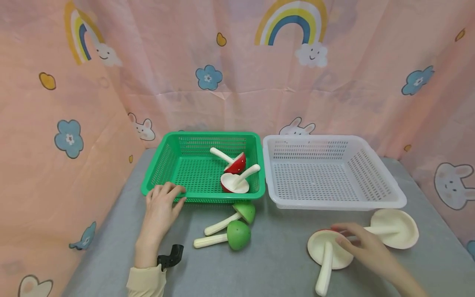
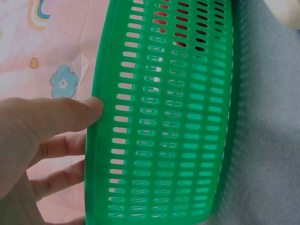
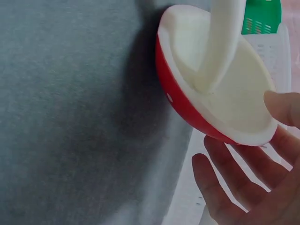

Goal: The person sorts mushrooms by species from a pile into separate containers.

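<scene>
Head view: left hand [image 1: 161, 208] grips the green basket [image 1: 215, 196] by its rim, apparently to steady it; right hand [image 1: 365, 246] pinches a red mushroom [image 1: 318, 247] by its cap, near the white basket [image 1: 334, 205].

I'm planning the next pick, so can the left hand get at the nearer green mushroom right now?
Probably yes, once the left hand releases the green basket: the nearer green mushroom lies uncovered on the table, its stem pointing left.

The held mushroom [image 3: 187, 112] is red and cream, one basket [image 2: 108, 140] green, the curtain [image 1: 245, 111] rainbow-patterned pink.
</scene>
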`<state>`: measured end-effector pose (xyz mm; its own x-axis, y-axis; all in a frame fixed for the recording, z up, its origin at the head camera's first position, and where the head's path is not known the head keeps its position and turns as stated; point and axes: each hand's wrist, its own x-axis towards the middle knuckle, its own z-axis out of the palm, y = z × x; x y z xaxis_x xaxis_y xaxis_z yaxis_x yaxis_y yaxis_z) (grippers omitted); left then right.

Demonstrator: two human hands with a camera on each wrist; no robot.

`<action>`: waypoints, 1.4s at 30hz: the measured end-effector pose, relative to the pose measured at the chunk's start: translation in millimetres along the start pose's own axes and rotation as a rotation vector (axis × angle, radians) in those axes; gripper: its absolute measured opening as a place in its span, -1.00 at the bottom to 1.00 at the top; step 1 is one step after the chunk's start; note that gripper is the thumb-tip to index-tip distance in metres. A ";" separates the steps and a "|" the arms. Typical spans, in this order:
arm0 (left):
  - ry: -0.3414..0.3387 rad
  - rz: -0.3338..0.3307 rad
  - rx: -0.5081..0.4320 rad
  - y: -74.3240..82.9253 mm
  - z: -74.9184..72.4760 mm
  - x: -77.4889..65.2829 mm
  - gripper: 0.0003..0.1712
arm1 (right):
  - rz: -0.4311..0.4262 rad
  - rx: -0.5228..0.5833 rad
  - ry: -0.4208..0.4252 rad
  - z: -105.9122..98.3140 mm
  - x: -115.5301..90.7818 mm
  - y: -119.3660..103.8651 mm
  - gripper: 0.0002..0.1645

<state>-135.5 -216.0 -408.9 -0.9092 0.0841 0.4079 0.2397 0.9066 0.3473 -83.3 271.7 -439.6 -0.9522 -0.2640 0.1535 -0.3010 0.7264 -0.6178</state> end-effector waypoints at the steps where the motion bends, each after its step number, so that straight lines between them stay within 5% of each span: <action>1: 0.001 0.000 -0.002 0.1 -0.2 -0.1 -0.80 | 0.003 -0.002 -0.001 0.2 -0.1 -0.1 -0.73; 10: 0.002 -0.002 0.008 1.0 -0.6 -0.2 -0.81 | 0.035 -0.016 0.033 0.9 -0.4 -4.3 -0.76; 20: 0.022 0.013 0.011 1.7 0.8 -0.3 -0.80 | -0.030 -0.041 0.102 0.8 3.1 -16.9 -0.78; 42: -0.006 -0.009 0.021 3.9 -1.0 -0.2 -0.80 | 0.010 -0.019 0.065 -14.3 39.7 -89.8 -0.76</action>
<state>-134.0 -212.9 -406.7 -0.9133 0.0781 0.3998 0.2241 0.9159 0.3329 -94.8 205.1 -367.0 -0.9562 -0.2158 0.1976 -0.2922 0.7409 -0.6048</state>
